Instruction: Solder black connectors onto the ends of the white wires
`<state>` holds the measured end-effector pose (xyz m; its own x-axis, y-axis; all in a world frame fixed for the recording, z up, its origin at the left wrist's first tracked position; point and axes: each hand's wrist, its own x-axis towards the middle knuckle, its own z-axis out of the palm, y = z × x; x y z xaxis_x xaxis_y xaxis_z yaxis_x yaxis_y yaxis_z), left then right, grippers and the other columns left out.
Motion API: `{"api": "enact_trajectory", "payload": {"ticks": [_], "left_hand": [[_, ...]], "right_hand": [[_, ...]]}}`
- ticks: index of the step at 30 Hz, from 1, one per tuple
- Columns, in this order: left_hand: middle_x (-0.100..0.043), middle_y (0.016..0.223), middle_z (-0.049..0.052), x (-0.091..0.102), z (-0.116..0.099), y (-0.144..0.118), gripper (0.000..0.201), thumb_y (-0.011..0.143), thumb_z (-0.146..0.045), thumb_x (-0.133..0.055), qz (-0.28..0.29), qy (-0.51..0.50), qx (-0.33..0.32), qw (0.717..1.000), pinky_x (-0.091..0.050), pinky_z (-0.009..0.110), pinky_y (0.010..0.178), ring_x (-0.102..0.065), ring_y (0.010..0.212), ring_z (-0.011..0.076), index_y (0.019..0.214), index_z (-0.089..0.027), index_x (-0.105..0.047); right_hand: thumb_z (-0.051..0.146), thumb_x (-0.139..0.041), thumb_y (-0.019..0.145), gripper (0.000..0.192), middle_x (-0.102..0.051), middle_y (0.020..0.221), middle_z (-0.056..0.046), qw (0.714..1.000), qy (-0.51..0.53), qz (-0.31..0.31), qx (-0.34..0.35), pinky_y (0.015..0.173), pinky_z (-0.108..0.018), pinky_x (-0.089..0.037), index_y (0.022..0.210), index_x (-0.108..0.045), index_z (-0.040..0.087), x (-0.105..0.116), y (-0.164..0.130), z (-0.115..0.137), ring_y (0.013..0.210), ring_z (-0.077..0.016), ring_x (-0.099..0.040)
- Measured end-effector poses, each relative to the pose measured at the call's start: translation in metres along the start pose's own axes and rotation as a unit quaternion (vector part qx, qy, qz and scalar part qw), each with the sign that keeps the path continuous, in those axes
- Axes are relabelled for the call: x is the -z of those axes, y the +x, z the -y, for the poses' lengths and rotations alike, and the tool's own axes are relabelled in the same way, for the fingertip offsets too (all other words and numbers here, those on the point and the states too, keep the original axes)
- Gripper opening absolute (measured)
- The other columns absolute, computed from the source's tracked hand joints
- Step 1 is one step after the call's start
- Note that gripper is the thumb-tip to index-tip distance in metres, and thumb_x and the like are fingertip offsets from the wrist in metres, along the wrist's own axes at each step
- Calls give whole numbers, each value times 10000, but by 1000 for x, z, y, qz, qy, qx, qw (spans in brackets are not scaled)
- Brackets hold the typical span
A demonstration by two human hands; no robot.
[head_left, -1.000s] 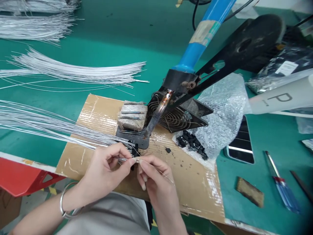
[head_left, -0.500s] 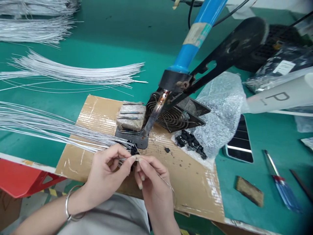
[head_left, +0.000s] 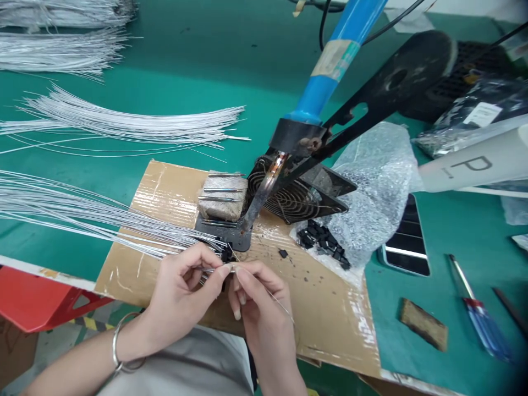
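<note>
My left hand (head_left: 183, 289) and my right hand (head_left: 258, 302) meet fingertip to fingertip over a sheet of cardboard (head_left: 325, 313), both pinching one thin silver wire (head_left: 280, 302) that trails to the right. A fan of white wires (head_left: 82, 217) runs in from the left under my left hand. Small black parts (head_left: 226, 253) lie just beyond my fingers. A blue-handled soldering iron (head_left: 325, 82) slopes down on its black stand (head_left: 225, 234), tip near a worn sponge block (head_left: 223, 198).
A wire fan guard (head_left: 295, 201), bubble wrap (head_left: 375, 181) and a heap of black clips (head_left: 324, 242) lie right of the stand. A phone (head_left: 406, 239), a brown pad (head_left: 424, 324) and a screwdriver (head_left: 474, 308) rest on the green bench. More wire bundles (head_left: 124, 124) lie at the back left.
My hands stay together on the thin wire with only slight finger shifts. The view has drifted a little.
</note>
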<state>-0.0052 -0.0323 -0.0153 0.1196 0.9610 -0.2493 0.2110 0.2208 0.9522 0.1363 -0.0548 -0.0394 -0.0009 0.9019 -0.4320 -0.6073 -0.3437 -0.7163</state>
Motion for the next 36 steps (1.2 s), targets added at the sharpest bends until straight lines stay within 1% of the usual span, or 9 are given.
{"api": "enact_trajectory", "payload": {"ticks": [3,7,10,13,16,19,22,28,36], "left_hand": [[-585,605,-7,0,0,1,234,952,-327,-634,-3,4,-6,1000,-297,246,461,-432,498,102,768,-183,-644],[-546,585,-24,-2,0,1,224,945,-302,-638,-23,12,-22,999,-254,243,442,-370,479,90,756,-181,-643],[-548,576,-24,-5,2,-1,226,949,-296,-631,-31,7,-29,999,-266,239,439,-387,473,92,753,-183,-639],[-551,566,-25,-7,3,-3,227,944,-284,-638,-41,0,-33,999,-283,229,430,-405,463,91,738,-185,-636],[-618,603,2,-7,2,-2,222,946,-286,-643,-37,-18,-20,999,-348,222,446,-485,484,102,749,-183,-636],[-646,615,8,-5,-2,0,211,948,-277,-643,-33,-42,-13,998,-377,211,458,-507,492,100,762,-178,-638],[-602,585,-22,-3,-6,2,197,931,-239,-664,-41,-47,-27,998,-343,184,451,-447,488,77,746,-171,-646],[-559,577,-37,-3,-7,2,202,924,-237,-672,-51,-32,-34,998,-299,187,444,-381,493,72,735,-170,-648],[-584,610,-14,-1,-2,-1,223,943,-244,-671,-43,12,-73,996,-321,228,464,-433,520,93,729,-180,-681]], "right_hand": [[374,-852,835,186,-509,548,48,1000,0,-1,-12,412,-152,-397,757,-811,210,0,0,2,446,-58,-464],[376,-873,802,184,-511,536,44,1000,11,-9,-13,395,-141,-396,755,-823,205,-4,1,2,439,-55,-459],[376,-889,768,188,-536,539,34,999,29,-21,-5,375,-139,-401,724,-823,206,-8,2,0,430,-57,-461],[368,-876,778,174,-566,551,25,999,36,-30,4,374,-137,-411,727,-824,210,-10,2,-3,429,-61,-486],[375,-870,790,166,-568,554,26,999,31,-27,4,378,-135,-419,766,-835,215,-10,1,-4,435,-64,-500],[431,-843,825,212,-631,639,1,1000,15,-19,3,395,-159,-462,830,-850,219,-7,1,-2,472,-80,-535],[489,-808,859,275,-677,736,-20,1000,-11,-20,21,434,-190,-503,908,-860,224,-3,0,0,516,-96,-577],[407,-828,866,178,-707,755,-17,995,-84,-19,50,466,-215,-504,914,-857,238,1,-4,-2,486,-93,-593],[358,-833,870,115,-681,706,4,995,-79,-20,59,452,-193,-512,881,-852,245,2,-5,-4,475,-82,-587]]}}
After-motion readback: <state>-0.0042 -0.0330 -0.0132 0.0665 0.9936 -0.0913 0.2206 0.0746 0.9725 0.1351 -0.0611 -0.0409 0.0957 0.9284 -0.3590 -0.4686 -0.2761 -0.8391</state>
